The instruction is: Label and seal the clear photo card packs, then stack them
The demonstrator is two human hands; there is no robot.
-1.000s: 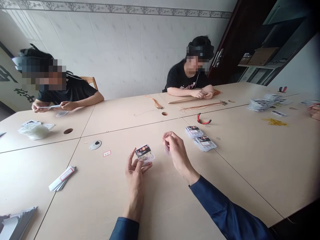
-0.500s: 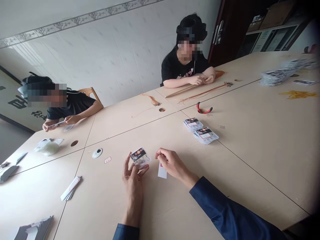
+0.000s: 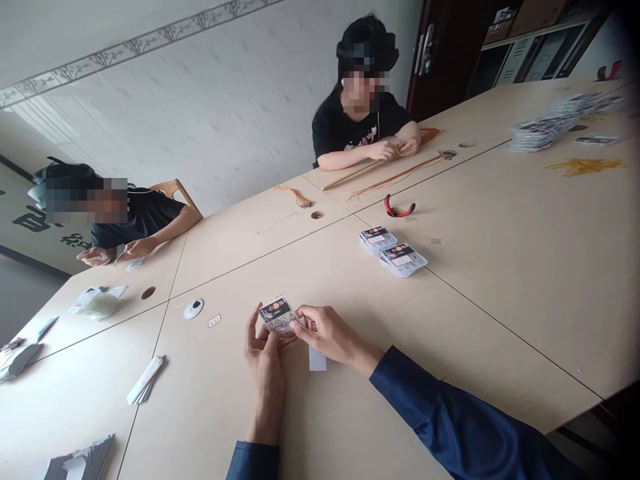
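Observation:
My left hand (image 3: 265, 353) grips a small clear plastic case (image 3: 279, 315) from the left and below. Its label is black with red and white print, and hook-like shapes show through the lower part. My right hand (image 3: 327, 335) is closed, thumb and forefinger at the case's right edge. From under its palm hangs a white paper strip (image 3: 317, 360) with a bit of red print; the fingers hide where it is held. Beyond my hands stand two stacks of similar cases (image 3: 404, 259). A small red-bordered label (image 3: 214, 321) lies to the left.
A round white cap (image 3: 193, 309) and a bundle of paper strips (image 3: 145, 381) lie left. Red-handled pliers (image 3: 399, 208) rest by a table hole. More stacked cases (image 3: 537, 130) and yellow strips (image 3: 583, 165) lie far right. Two people sit opposite with orange cords (image 3: 400, 177) and a plastic bag (image 3: 97, 303).
My right hand has moved left to the case's edge, and the white strip has shifted with it. My left hand still holds the case. The co-worker at left has parted their hands.

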